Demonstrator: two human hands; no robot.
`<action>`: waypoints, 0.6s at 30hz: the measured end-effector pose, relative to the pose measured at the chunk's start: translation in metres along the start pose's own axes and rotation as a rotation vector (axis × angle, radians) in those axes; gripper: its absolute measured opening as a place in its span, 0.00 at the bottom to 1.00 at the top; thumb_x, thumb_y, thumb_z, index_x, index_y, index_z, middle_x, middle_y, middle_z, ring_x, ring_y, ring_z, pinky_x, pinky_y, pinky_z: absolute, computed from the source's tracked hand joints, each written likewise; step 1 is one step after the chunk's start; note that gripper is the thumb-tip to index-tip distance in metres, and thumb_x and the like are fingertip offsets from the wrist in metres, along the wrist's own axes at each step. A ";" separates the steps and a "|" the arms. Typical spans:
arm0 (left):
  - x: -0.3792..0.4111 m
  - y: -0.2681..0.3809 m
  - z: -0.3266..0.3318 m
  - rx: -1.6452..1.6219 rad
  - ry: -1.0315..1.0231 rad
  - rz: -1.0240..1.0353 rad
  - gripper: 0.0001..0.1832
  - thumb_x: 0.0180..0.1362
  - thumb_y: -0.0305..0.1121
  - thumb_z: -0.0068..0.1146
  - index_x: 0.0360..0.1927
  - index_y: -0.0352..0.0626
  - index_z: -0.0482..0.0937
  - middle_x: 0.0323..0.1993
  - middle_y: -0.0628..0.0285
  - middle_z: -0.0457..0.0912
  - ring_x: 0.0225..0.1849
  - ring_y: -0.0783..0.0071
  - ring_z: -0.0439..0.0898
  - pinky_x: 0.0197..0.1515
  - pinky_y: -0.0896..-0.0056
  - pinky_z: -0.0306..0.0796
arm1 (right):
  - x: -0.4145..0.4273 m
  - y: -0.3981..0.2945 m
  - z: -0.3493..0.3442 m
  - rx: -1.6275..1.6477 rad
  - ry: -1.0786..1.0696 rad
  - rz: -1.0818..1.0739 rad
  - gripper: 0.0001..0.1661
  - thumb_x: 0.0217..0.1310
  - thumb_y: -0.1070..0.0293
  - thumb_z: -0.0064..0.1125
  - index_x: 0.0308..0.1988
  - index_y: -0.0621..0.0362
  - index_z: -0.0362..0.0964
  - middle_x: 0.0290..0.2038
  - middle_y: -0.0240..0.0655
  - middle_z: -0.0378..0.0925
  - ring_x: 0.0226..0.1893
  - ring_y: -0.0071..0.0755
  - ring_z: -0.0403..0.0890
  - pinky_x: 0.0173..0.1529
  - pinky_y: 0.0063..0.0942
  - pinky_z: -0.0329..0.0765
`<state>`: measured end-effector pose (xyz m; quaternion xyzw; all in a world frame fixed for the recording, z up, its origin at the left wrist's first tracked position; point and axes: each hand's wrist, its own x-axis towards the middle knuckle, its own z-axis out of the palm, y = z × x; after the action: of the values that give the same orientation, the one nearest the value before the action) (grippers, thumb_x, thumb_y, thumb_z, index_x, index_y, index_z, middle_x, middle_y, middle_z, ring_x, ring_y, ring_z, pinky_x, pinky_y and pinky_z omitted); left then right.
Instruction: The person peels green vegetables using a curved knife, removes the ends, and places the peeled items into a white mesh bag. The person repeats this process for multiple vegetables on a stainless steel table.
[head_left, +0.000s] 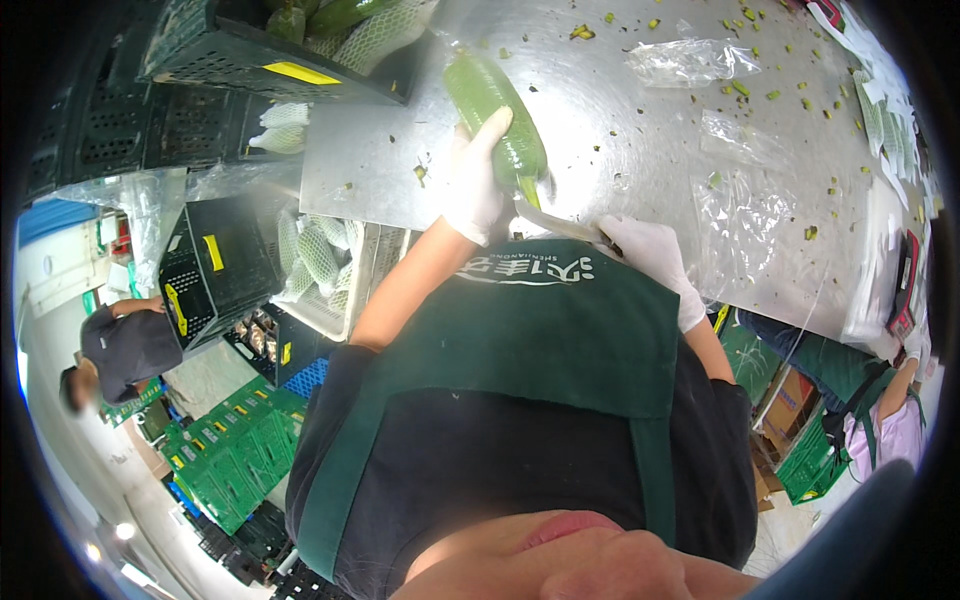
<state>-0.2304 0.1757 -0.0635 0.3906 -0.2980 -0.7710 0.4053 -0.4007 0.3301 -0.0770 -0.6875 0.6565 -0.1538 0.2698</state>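
My left hand (478, 176), in a white glove, holds a long green gourd (504, 112) that looks wrapped in clear film, with its thumb on top. The gourd lies slanted above the steel table (600, 172), its yellowish-green stem end towards my apron. In my gloved right hand (645, 244) is a knife (559, 223), gripped by its dark handle. The blade points left and lies beside the stem; whether it touches the stem cannot be told. Small green trimmings (740, 88) are scattered over the table.
A dark crate (247, 64) of netted gourds stands at the upper left, a white basket (319, 319) of netted produce below it. Clear plastic bags (694, 64) lie on the right. One co-worker (131, 349) is at far left, another (885, 435) at far right.
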 end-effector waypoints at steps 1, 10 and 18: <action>-0.002 0.001 0.003 -0.002 0.014 -0.002 0.18 0.63 0.35 0.55 0.54 0.39 0.70 0.42 0.60 0.77 0.40 0.72 0.78 0.42 0.70 0.75 | 0.001 -0.001 -0.001 -0.017 -0.021 0.020 0.10 0.59 0.58 0.54 0.36 0.52 0.70 0.28 0.38 0.76 0.32 0.44 0.80 0.33 0.39 0.75; -0.005 -0.004 -0.002 0.007 -0.011 -0.010 0.24 0.61 0.34 0.57 0.58 0.43 0.62 0.46 0.59 0.71 0.45 0.69 0.74 0.43 0.62 0.74 | 0.004 -0.003 0.007 -0.130 0.215 -0.029 0.11 0.55 0.60 0.57 0.39 0.49 0.73 0.26 0.33 0.76 0.25 0.36 0.81 0.27 0.34 0.76; -0.013 -0.003 -0.002 0.009 0.018 0.036 0.20 0.64 0.36 0.55 0.56 0.39 0.68 0.45 0.60 0.76 0.44 0.72 0.77 0.46 0.69 0.74 | 0.006 0.005 0.016 -0.229 0.367 -0.037 0.11 0.50 0.62 0.59 0.36 0.47 0.73 0.23 0.29 0.73 0.22 0.32 0.79 0.25 0.31 0.75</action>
<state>-0.2253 0.1876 -0.0623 0.3939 -0.3046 -0.7587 0.4200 -0.3953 0.3270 -0.0933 -0.6862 0.6949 -0.2057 0.0632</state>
